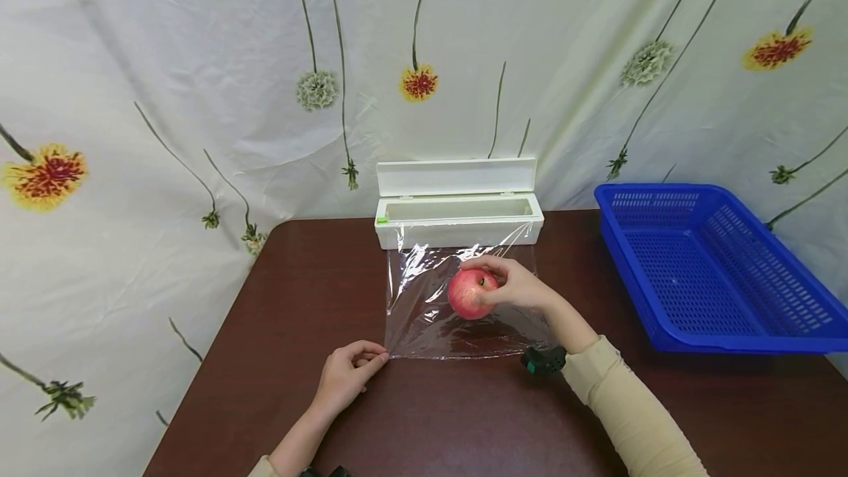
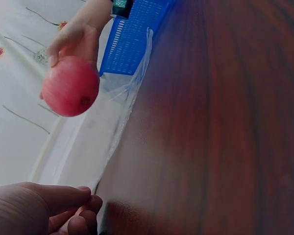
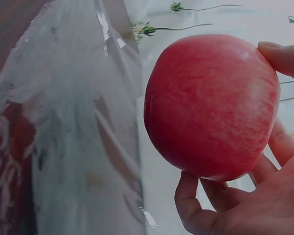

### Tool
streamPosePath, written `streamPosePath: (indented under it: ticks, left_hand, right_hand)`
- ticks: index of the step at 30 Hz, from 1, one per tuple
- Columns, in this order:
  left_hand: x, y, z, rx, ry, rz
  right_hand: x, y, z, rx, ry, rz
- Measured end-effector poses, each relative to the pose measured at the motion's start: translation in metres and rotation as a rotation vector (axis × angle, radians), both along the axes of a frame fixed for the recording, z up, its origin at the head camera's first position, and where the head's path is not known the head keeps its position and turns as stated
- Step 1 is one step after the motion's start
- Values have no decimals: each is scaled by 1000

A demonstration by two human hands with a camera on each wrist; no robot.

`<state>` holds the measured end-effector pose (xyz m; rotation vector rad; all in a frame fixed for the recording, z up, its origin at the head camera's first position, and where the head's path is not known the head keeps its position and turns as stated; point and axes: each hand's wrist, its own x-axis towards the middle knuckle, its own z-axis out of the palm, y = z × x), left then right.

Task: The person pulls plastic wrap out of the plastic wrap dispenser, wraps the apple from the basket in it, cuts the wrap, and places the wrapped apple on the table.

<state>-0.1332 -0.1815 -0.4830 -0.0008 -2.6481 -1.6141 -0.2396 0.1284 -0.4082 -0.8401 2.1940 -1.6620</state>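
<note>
White cloth (image 1: 265,43) printed with flowers hangs behind a dark reddish-brown wooden table (image 1: 331,263). Round red apple (image 1: 467,297) is held above a clear, shiny plastic film (image 1: 417,333), the left wrist view showing it raised off the sheet. Thumb and fingers of the right hand (image 1: 520,289) are spread to the apple's width and curved around it. At the film's near left corner the left hand (image 1: 344,374) has thumb and forefinger closed together, pinching the edge. From there the film runs back over the front of a long white plastic box (image 1: 430,210), whose lid (image 1: 457,179) stands raised at the rear. Beige right sleeve (image 1: 629,411) and a black wrist device (image 1: 543,361) reach in from the near right, the device overlapping the film's near right corner. Blue perforated plastic basket (image 1: 676,344) takes up the far right, hiding part of the table's edge. Dark wood shows left of the film out to the slanting left edge, in front of the sheet, and in a strip between film and basket
</note>
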Motion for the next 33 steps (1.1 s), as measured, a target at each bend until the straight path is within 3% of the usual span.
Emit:
streamPosePath:
  ticks: [4,15,33]
  left_hand:
    - [0,0,0,-1,-4,2]
    - [0,0,-1,5,-12,-3]
    - [0,0,-1,4,-13,0]
  right_hand:
    - [-2,-1,-8,15,-35,-20]
    - [-7,-4,-25,38,-21,-52]
    - [-9,-10,-37,65,-26,-92]
